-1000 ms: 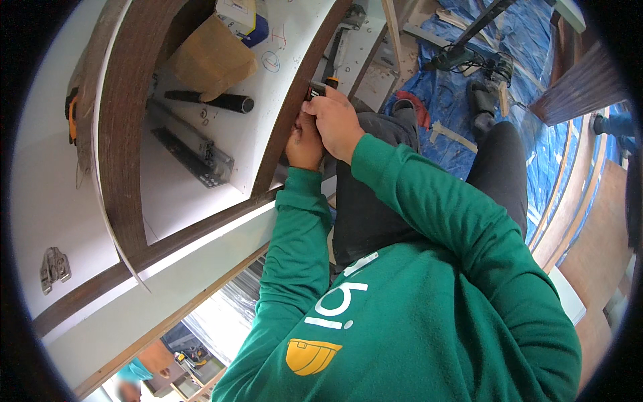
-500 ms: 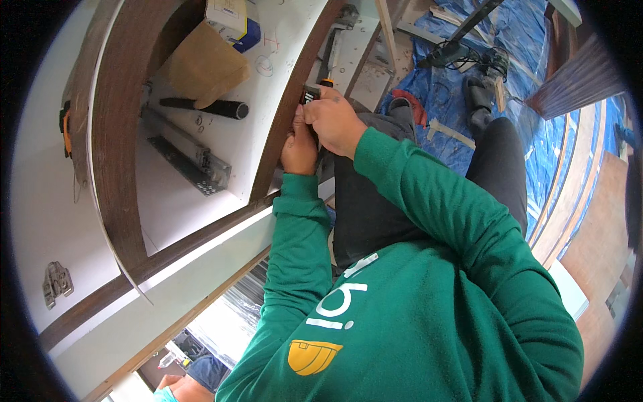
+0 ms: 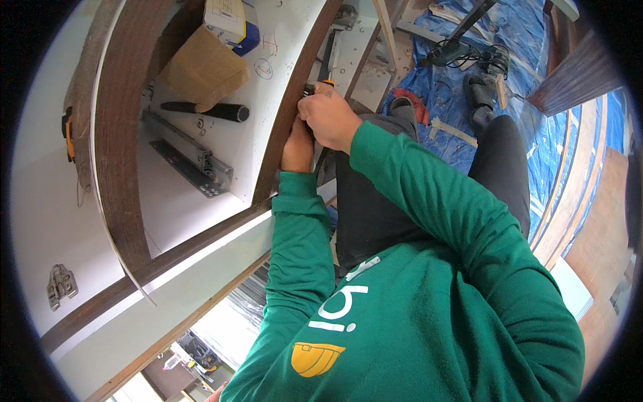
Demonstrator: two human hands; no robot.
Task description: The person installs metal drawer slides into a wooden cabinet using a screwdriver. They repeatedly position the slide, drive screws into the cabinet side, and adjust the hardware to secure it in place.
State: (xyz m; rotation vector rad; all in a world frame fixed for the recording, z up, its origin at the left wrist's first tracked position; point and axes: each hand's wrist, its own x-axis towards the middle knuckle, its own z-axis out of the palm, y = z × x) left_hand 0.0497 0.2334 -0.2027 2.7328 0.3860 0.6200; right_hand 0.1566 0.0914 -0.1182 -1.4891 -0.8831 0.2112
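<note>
My right hand is closed round a small black tool with an orange end, mostly hidden by the fingers, so its kind does not show. Just below it, against the dark brown front edge of the cabinet, is my left hand. Its fingers are bent in at that edge, partly behind the right hand, and what they hold is hidden. Both hands meet at the cabinet's edge. In the compartment beside them lie metal drawer slides, a black tube and an opened brown cardboard box.
A metal hinge lies on the white panel at the left, and an orange and black tool stands beyond the brown divider. Blue sheeting covers the floor, with a corded power tool and wooden strips on it.
My right hand has shifted slightly left and turned, covering more of the black tool. My left thumb has gone behind it. At the lower left, another person has mostly left the view.
</note>
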